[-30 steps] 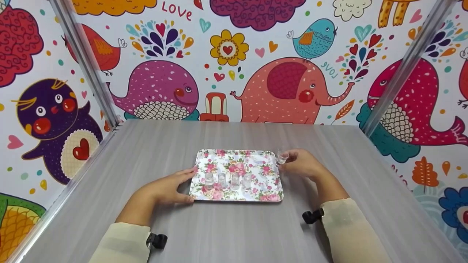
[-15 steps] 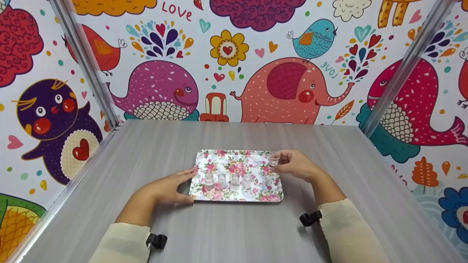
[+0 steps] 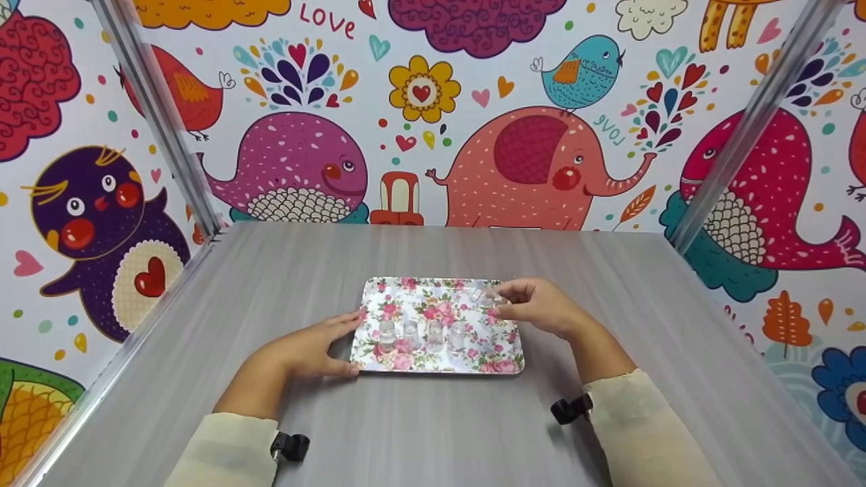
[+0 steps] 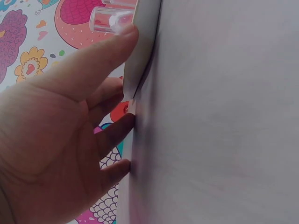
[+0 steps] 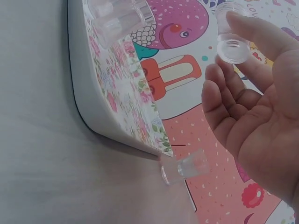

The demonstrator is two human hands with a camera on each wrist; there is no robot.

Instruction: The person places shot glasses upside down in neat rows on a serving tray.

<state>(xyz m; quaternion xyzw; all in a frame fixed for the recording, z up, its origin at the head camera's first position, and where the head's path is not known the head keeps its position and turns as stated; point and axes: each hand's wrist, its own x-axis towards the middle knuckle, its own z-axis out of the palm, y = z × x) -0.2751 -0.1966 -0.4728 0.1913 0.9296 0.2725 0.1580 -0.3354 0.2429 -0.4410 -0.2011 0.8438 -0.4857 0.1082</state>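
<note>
A white floral tray [image 3: 440, 297] lies on the table, with several small clear shot glasses [image 3: 435, 335] in a row near its front edge. My left hand [image 3: 308, 347] rests at the tray's left side. Its thumb [image 4: 105, 53] touches the rim and its other fingers spread loosely apart. Over the tray's back right corner, my right hand [image 3: 544, 306] pinches another shot glass [image 5: 233, 39] between thumb and fingers, raised above the tray. The head view shows that glass only faintly, tilted at the fingertips.
One more clear shot glass [image 5: 184, 167] stands beside the tray's right end in the right wrist view; my right hand mostly hides it in the head view. Cartoon-printed walls [image 3: 419, 155] and metal posts [image 3: 751, 128] border the grey table [image 3: 433, 433].
My right hand has carried its shot glass leftward, from beside the tray's right edge to over the back right corner, and the glass has tilted. My left hand and the tray have stayed put.
</note>
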